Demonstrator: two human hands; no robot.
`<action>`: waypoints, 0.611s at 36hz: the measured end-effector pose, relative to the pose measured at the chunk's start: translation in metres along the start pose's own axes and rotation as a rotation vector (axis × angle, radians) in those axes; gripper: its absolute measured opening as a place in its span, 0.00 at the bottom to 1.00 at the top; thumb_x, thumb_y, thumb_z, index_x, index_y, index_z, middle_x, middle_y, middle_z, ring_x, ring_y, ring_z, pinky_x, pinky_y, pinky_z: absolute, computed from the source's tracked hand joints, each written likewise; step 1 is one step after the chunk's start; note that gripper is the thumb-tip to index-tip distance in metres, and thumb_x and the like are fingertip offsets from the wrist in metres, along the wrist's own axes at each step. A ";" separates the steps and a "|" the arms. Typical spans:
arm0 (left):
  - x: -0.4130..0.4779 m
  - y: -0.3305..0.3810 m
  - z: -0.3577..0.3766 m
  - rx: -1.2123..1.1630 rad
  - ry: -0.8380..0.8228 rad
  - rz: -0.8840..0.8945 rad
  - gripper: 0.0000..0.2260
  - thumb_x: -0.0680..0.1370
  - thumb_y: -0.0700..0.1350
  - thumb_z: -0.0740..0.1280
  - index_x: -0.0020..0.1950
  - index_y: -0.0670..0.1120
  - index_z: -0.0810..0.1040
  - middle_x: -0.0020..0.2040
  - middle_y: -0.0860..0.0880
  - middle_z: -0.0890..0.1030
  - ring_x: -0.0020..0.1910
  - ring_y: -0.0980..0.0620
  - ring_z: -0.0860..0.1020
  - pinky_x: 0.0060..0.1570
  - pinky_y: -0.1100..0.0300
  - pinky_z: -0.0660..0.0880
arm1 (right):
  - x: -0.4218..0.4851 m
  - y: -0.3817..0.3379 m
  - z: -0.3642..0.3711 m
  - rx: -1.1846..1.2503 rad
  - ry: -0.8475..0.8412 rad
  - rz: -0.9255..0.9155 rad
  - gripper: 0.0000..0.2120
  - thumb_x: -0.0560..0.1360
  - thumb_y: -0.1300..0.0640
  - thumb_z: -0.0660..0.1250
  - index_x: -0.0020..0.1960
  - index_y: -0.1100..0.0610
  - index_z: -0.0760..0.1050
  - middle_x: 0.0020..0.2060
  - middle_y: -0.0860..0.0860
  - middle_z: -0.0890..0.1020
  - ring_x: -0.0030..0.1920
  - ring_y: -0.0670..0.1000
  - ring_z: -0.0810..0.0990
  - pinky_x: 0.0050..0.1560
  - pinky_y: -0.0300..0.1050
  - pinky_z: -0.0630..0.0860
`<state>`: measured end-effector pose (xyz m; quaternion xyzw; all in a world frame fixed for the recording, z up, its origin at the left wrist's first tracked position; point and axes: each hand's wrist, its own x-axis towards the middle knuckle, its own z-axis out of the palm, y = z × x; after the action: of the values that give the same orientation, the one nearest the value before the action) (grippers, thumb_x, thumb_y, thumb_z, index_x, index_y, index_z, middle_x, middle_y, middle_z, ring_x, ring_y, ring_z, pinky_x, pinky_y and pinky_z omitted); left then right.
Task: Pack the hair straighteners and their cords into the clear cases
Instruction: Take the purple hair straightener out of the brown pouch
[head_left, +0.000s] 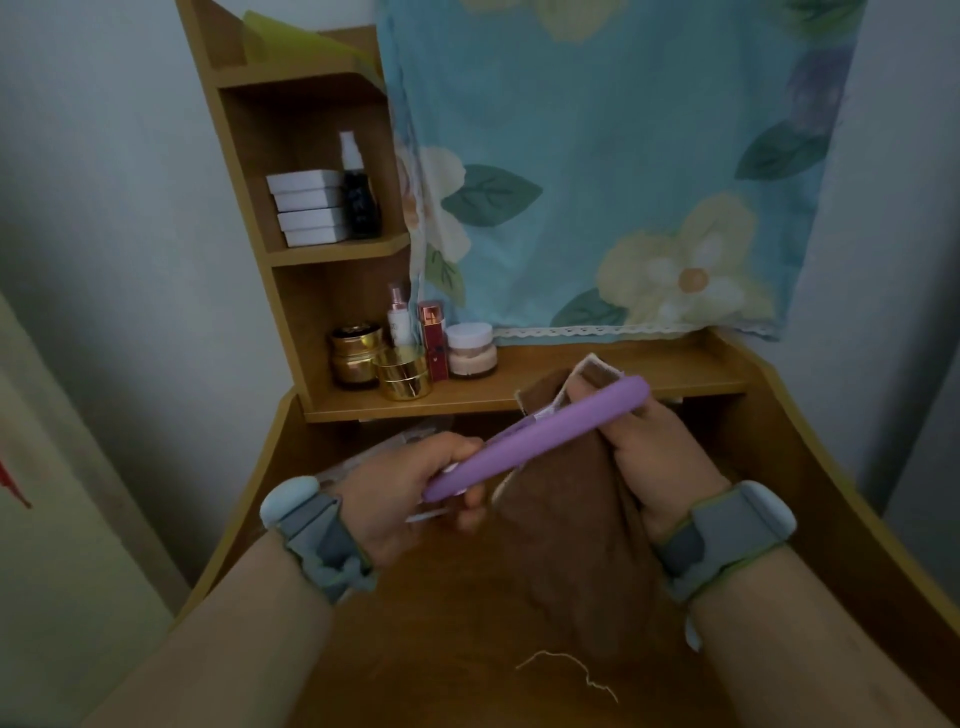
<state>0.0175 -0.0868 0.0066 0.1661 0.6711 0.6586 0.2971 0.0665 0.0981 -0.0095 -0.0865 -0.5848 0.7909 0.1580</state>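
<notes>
A purple hair straightener (540, 439) is held above the wooden desk, slanting from lower left to upper right. My left hand (410, 493) grips its lower end. My right hand (660, 457) holds a brown cloth (566, 525) against the straightener's upper end, with the cloth hanging down to the desk. A clear case (374, 452) lies on the desk behind my left hand, mostly hidden. No cord can be made out.
On the low shelf (571, 387) stand gold jars (402, 376), a red box and a white jar (470, 351). Higher shelves hold white boxes (309, 208) and a dark spray bottle. A flowered curtain (623, 182) hangs behind. A thin thread (571, 667) lies on the desk.
</notes>
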 end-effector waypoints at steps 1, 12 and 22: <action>0.001 0.001 0.000 0.077 0.051 0.012 0.13 0.79 0.49 0.59 0.46 0.41 0.78 0.33 0.45 0.77 0.31 0.51 0.75 0.37 0.58 0.71 | 0.002 0.000 0.000 -0.027 0.031 0.004 0.10 0.73 0.50 0.71 0.52 0.52 0.81 0.45 0.56 0.85 0.48 0.56 0.84 0.53 0.55 0.79; 0.006 -0.022 -0.008 0.919 0.389 0.494 0.05 0.80 0.52 0.59 0.51 0.56 0.74 0.40 0.56 0.78 0.37 0.62 0.74 0.34 0.70 0.68 | 0.006 0.001 -0.004 -0.153 0.200 0.000 0.16 0.71 0.40 0.68 0.49 0.51 0.80 0.44 0.51 0.85 0.46 0.51 0.83 0.49 0.49 0.79; 0.009 -0.049 -0.013 0.442 0.246 0.262 0.07 0.81 0.45 0.60 0.54 0.50 0.77 0.37 0.50 0.80 0.32 0.57 0.77 0.35 0.64 0.77 | -0.007 -0.005 -0.010 -0.382 0.399 -0.369 0.15 0.73 0.57 0.67 0.59 0.52 0.70 0.49 0.47 0.78 0.49 0.46 0.78 0.52 0.36 0.73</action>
<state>0.0106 -0.0950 -0.0443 0.2312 0.8023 0.5441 0.0824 0.0772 0.1062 -0.0085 -0.1603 -0.6859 0.5925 0.3909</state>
